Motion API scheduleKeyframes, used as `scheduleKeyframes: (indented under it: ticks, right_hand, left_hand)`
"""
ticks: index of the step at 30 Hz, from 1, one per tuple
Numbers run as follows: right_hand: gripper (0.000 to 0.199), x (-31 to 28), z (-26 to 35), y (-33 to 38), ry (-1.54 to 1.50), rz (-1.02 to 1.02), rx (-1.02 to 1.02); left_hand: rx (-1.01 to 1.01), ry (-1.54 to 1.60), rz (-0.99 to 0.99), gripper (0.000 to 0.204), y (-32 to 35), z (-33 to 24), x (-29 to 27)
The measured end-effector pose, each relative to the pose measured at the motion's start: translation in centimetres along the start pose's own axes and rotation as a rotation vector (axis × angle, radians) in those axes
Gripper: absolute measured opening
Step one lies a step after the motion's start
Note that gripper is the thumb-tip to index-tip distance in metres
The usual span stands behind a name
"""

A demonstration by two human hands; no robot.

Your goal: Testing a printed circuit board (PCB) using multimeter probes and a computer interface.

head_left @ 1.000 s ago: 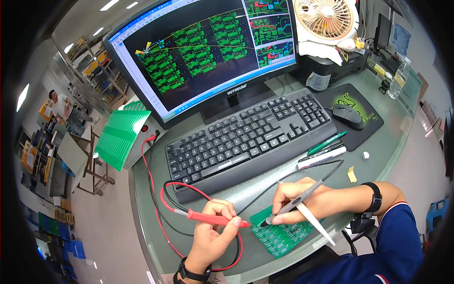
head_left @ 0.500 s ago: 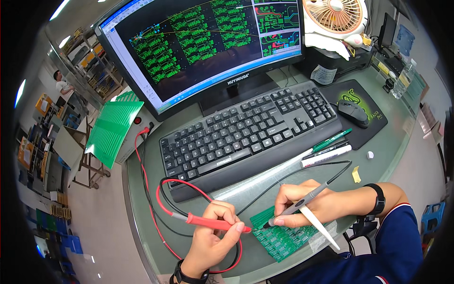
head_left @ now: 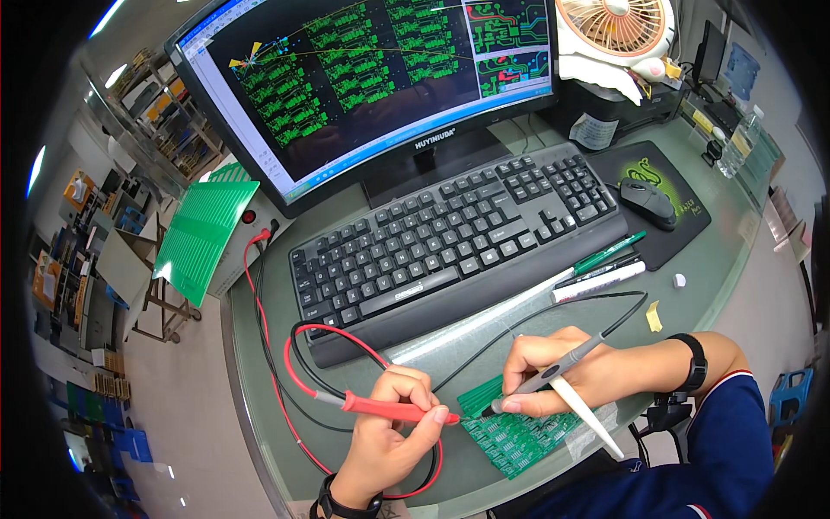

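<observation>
My left hand (head_left: 391, 445) is closed around a red test probe (head_left: 385, 406), whose tip points right at the left edge of a green circuit board (head_left: 514, 450). In my right hand (head_left: 596, 372) is a grey test probe (head_left: 564, 362), held like a pen with its dark tip down at the board's upper left part. A white tapered stick (head_left: 590, 419) also sticks out from under that hand, slanting toward me. Both tips are close together; whether they touch the board's metal is too small to tell. My right hand covers part of the board, which lies on the glass-topped desk (head_left: 467, 342).
Beyond my hands lies a black keyboard (head_left: 458, 251), below a monitor (head_left: 363, 78) showing a green board layout. Probe leads (head_left: 290, 368) loop across the desk. Pens (head_left: 605, 268), a mouse (head_left: 647, 204) and a fan (head_left: 616, 26) are at right; a green panel (head_left: 206, 233) leans at left.
A yellow marker has appeared at the upper left of the layout on the monitor. The person in the left background is no longer visible. My hands and both probes have hardly moved.
</observation>
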State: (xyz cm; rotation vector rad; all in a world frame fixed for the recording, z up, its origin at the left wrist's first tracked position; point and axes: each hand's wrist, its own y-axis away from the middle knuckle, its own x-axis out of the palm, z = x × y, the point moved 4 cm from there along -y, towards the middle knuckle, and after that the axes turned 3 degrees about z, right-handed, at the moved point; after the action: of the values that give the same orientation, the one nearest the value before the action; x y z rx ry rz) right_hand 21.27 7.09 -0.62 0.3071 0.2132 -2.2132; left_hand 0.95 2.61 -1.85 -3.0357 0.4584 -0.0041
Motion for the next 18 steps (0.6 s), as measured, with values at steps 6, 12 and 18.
scheduleKeyframes:
  ticks: [6,12,18]
  right_hand:
    - [0.021,-0.19,0.18,-0.02,0.003,0.033,0.069]
    - [0.022,-0.24,0.33,-0.08,0.037,0.036,0.069]
    - [0.023,-0.09,0.31,0.01,0.035,0.035,0.047]
  left_hand:
    - [0.015,-0.017,0.002,0.019,0.05,0.05,0.08]
    - [0.036,-0.047,-0.003,0.018,0.01,-0.04,0.16]
    - [0.033,-0.065,0.0,0.019,0.0,-0.15,0.18]
